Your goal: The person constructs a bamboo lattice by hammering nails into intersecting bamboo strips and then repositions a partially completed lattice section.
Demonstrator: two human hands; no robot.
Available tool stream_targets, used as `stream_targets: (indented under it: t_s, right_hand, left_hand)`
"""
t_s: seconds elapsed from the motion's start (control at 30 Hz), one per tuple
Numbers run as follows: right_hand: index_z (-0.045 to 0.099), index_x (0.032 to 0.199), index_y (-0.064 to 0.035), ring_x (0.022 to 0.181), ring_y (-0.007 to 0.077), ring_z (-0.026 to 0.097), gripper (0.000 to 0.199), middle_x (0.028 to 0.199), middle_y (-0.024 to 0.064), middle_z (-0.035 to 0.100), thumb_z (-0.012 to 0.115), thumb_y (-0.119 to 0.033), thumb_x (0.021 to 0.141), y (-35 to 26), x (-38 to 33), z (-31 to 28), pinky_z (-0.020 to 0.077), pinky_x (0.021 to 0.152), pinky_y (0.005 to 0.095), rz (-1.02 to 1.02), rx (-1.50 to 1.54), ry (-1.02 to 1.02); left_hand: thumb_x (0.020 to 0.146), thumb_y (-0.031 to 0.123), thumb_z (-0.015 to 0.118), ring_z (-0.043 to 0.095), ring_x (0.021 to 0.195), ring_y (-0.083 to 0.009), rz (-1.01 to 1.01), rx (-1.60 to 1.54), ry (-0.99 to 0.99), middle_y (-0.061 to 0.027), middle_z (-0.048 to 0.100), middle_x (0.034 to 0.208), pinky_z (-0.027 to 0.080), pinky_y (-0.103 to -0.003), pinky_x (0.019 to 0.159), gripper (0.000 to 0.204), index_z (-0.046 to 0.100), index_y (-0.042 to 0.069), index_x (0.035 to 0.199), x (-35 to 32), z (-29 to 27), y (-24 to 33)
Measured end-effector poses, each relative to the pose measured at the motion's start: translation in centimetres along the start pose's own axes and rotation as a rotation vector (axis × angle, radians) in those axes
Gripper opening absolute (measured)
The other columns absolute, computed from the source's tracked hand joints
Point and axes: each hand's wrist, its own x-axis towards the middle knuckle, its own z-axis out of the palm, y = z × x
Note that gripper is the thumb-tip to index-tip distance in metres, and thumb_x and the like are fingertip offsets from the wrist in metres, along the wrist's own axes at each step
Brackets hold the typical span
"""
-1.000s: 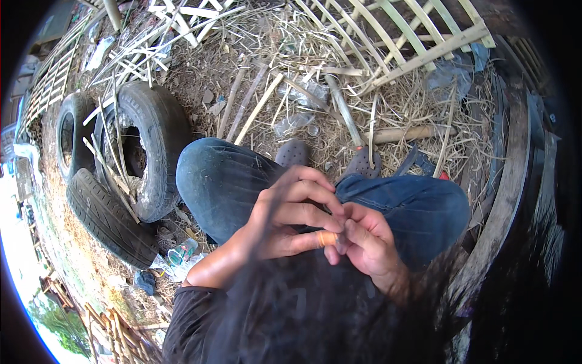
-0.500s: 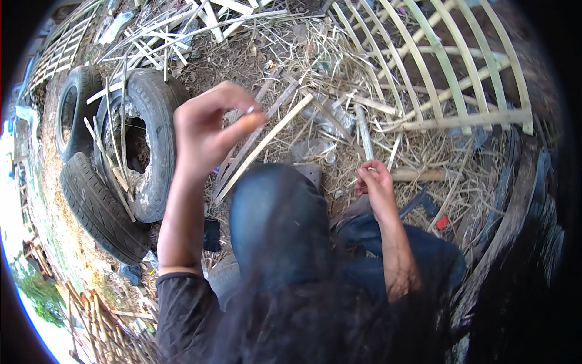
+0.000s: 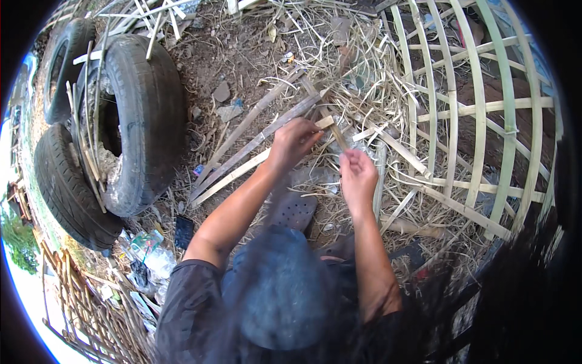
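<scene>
My left hand (image 3: 295, 144) is over the pale bamboo strip (image 3: 233, 175), its fingers curled together near the strip's far end. Whether the fingers grip that strip is hidden. My right hand (image 3: 359, 176) has thumb and fingers closed at the near end of a brownish bamboo strip (image 3: 327, 116), which slants away toward the far left. The two strips cross just beyond my hands. Two greyish strips (image 3: 257, 144) lie on the ground left of them, roughly alongside the pale one.
Old tires (image 3: 148, 127) stand at the left with thin sticks on them. A woven bamboo lattice (image 3: 479, 109) fills the right. Shavings (image 3: 370, 79) litter the soil. A dark phone-like slab (image 3: 183, 232), plastic waste (image 3: 154, 258) and a stick pile (image 3: 91, 303) are at the lower left.
My left hand has come down and right from its raised place to the strips. My right hand has moved slightly left to the brownish strip's end. The view has shifted.
</scene>
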Motion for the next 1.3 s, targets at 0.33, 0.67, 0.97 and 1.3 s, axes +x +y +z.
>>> stream_targets:
  t_s: [0.33,0.67,0.97,1.3]
  right_hand:
    - [0.068,0.093,0.0026,0.063,0.0144,0.064,0.022,0.073,0.0105,0.068,0.071,-0.014,0.080,-1.3,7.2,2.5,0.0503,0.058,0.0264,-0.082,-0.134,-0.027]
    - [0.069,0.090,0.0023,0.057,0.0096,0.060,0.016,0.073,0.0083,0.068,0.070,-0.009,0.080,-0.5,7.7,2.5,0.0474,0.055,0.0244,-0.133,-0.018,-0.087]
    - [0.066,0.097,0.0039,0.055,0.0004,0.049,0.013,0.070,-0.0010,0.061,0.063,0.000,0.086,-0.2,8.0,2.4,0.0365,0.047,0.0169,-0.142,-0.005,-0.145]
    - [0.069,0.092,0.0015,0.056,0.0055,0.056,0.014,0.072,0.0040,0.066,0.068,-0.006,0.081,-0.9,7.6,2.6,0.0438,0.052,0.0221,-0.137,-0.028,-0.106]
  left_hand:
    - [0.072,0.000,0.075,0.064,0.072,-0.0219,0.068,0.006,0.020,-0.0110,0.066,0.083,0.053,-0.030,0.063,0.014,0.066,-0.001,0.083,1.4,0.4,-0.7]
    - [0.074,0.001,0.073,0.064,0.076,-0.0245,0.058,-0.048,-0.021,-0.0125,0.065,0.085,0.052,-0.032,0.065,0.014,0.066,-0.001,0.085,2.0,1.8,-1.1]
    - [0.073,0.002,0.073,0.064,0.076,-0.0254,0.102,-0.034,-0.006,-0.0122,0.065,0.084,0.052,-0.033,0.067,0.014,0.066,0.000,0.085,2.5,1.9,-1.3]
    - [0.073,0.003,0.074,0.066,0.077,-0.0252,0.071,-0.033,0.031,-0.0126,0.067,0.085,0.053,-0.033,0.069,0.014,0.066,-0.001,0.083,2.3,2.4,-2.0]
